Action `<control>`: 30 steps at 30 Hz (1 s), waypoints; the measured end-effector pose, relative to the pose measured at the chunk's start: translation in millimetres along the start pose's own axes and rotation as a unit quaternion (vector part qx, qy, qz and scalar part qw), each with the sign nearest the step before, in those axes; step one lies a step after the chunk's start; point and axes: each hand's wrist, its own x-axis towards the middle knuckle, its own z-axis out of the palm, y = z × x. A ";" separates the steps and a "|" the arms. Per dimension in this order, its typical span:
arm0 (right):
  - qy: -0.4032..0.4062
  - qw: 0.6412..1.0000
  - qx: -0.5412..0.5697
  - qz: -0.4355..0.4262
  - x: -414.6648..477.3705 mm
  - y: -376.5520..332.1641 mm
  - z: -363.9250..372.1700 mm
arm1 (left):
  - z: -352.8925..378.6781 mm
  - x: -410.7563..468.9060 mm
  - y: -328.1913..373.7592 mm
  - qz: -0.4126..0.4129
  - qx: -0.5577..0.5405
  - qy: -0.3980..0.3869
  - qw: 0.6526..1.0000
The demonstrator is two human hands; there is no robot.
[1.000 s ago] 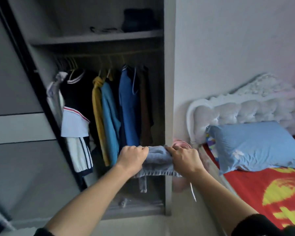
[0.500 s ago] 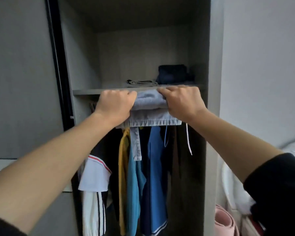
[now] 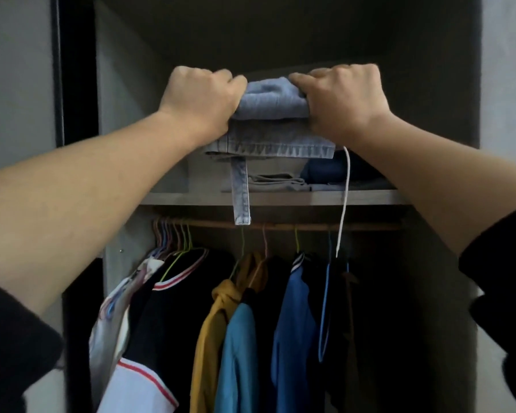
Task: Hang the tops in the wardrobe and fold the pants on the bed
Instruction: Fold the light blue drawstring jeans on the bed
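Folded light-blue jeans [image 3: 273,126] are held up in front of the wardrobe's upper compartment, above the shelf [image 3: 325,197]. My left hand [image 3: 201,98] grips their left end and my right hand [image 3: 340,98] grips their right end. A denim strap and a white drawstring [image 3: 343,204] dangle from the bundle past the shelf edge. Under the shelf, several tops hang on the rail [image 3: 310,225]: a black and white one [image 3: 161,308], a mustard one [image 3: 218,302], a teal one [image 3: 239,353] and a blue one [image 3: 295,323].
A folded khaki garment [image 3: 277,183] and a dark blue folded garment [image 3: 325,172] lie on the shelf behind the jeans. Several bare hangers [image 3: 173,236] bunch at the rail's left end. The wardrobe's dark door frame [image 3: 72,70] stands at the left.
Both hands have raised the folded jeans from waist height by the bed to above the wardrobe shelf. My view has turned from the bed to the wardrobe's upper part.
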 end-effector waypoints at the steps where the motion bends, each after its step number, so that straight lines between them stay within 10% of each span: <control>1: 0.001 1.000 0.000 -0.005 5.5 -2.3 13.8 | 14.1 3.0 -1.6 -0.001 0.002 0.001 1.000; 21: -0.065 0.993 -0.090 -0.028 128.3 -39.9 270.4 | 343.0 106.7 -44.0 0.019 -0.026 0.129 0.991; 24: -0.194 0.976 -0.096 -0.040 104.6 -54.9 307.6 | 378.9 98.7 -13.5 0.063 -0.095 -0.032 0.993; 27: -0.459 0.882 -0.076 -0.073 74.0 -75.8 335.8 | 416.8 72.1 19.5 0.146 -0.187 -0.275 0.932; 30: -0.504 0.860 -0.048 -0.063 69.3 -72.9 342.9 | 428.9 62.8 24.1 0.129 -0.249 -0.304 0.911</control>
